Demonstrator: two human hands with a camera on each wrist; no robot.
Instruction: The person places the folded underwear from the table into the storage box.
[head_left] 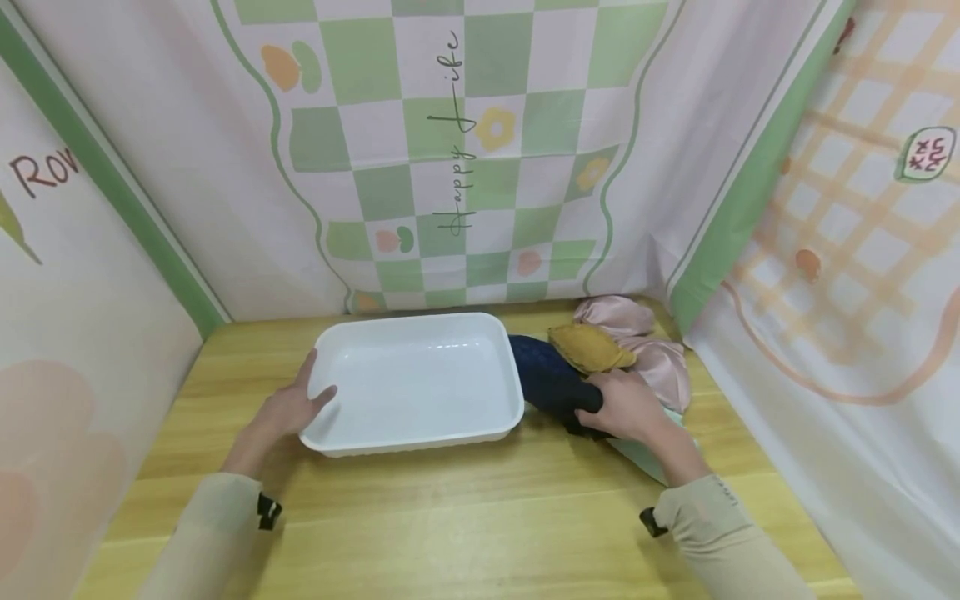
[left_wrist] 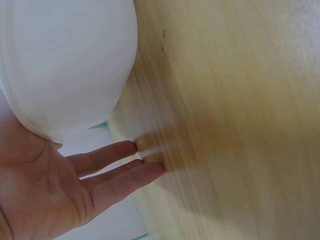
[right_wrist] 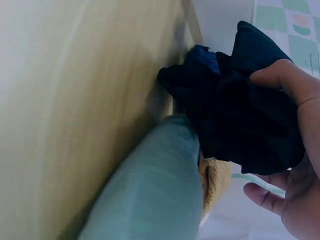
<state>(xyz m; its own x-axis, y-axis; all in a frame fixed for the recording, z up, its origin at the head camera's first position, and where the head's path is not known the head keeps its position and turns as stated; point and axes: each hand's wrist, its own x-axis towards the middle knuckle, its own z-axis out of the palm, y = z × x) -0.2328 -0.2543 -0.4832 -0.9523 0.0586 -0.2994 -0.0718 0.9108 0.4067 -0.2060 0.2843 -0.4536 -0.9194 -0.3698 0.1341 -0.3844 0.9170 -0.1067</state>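
On a wood-grain table [head_left: 450, 525], a pale green cushion [head_left: 637, 461] lay beneath the right wrist. The right grip [head_left: 622, 404] was clamped on a dark cloth [head_left: 547, 375], soft, creased, navy to black, its other end just beside a dish. The left grip [head_left: 291, 407], fingers straight, touched that glossy white rectangular dish [head_left: 420, 392], thumb over its rim. Behind lay a yellow pouch [head_left: 588, 347] and pink cushions [head_left: 660, 368].

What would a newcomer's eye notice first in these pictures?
Probably the large white tray, towards the back of the wooden table, with the left hand at its left end. Then the dark bundle on its right, held in the right hand.
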